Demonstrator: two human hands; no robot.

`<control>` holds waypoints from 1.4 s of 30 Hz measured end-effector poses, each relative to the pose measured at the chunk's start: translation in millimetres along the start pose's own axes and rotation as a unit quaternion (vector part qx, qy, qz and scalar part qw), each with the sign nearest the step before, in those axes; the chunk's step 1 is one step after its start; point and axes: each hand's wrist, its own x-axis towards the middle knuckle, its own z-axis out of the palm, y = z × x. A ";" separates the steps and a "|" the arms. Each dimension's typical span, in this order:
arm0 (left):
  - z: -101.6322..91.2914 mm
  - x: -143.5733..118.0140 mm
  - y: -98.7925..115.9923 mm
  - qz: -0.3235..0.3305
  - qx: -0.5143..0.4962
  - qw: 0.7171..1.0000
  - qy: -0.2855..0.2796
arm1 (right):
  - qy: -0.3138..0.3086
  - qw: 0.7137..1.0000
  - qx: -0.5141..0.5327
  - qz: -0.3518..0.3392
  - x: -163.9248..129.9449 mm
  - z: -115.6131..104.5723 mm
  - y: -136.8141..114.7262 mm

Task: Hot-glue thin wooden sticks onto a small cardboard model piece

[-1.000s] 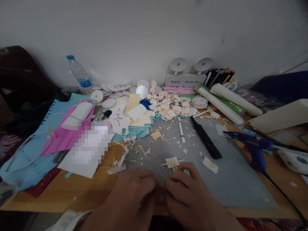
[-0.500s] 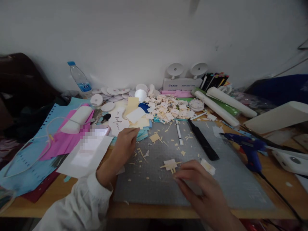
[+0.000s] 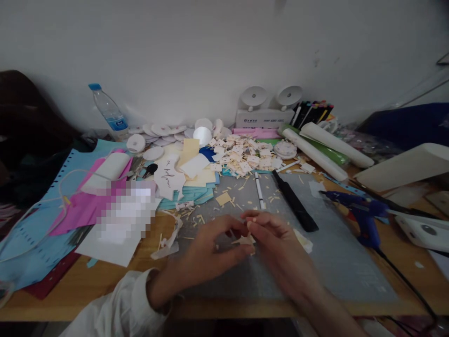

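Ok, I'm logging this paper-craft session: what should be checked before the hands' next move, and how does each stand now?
1. Both hands on the small cream cutout: ok, left hand and right hand meet on it.
2. Cutout over the grey mat: ok.
3. Grip firm: cannot tell, fingers blur.
4. Black knife clear of hands: ok.
5. Blue glue gun away from fingers: ok.

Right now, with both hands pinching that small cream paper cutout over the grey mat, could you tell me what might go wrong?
The small cream paper cutout, pinched between the left hand and the right hand, looks thin, so it could tear or crease. Loose cream paper scraps lie about the grey cutting mat; a dropped piece might get lost among them. The blue glue gun lies close to the right hand, and its black cord could snag a sleeve.
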 end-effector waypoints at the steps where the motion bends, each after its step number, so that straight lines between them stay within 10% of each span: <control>1: 1.2 0.9 0.2 0.007 -0.002 1.000 0.005 | -0.002 1.000 0.001 -0.002 1.5 2.8 2.1; 15: -30.8 11.2 -23.9 -0.098 -0.235 0.959 0.124 | -0.014 0.955 -0.245 -0.164 10.6 -21.2 0.0; 23: -35.5 8.1 -46.3 -0.125 -0.400 0.891 0.175 | -0.332 0.638 -0.613 -0.327 9.7 3.9 16.1; 26: -35.6 8.0 -46.8 -0.122 -0.442 0.872 0.174 | -0.391 0.564 -0.650 -0.327 14.9 13.1 18.5; 37: -36.3 3.2 -41.8 -0.128 -0.581 0.791 0.141 | -0.403 0.494 -0.668 -0.383 7.7 14.5 27.9; 42: -40.5 3.8 -42.2 -0.136 -0.635 0.745 0.149 | -0.382 0.517 -0.661 -0.386 8.2 17.7 37.8</control>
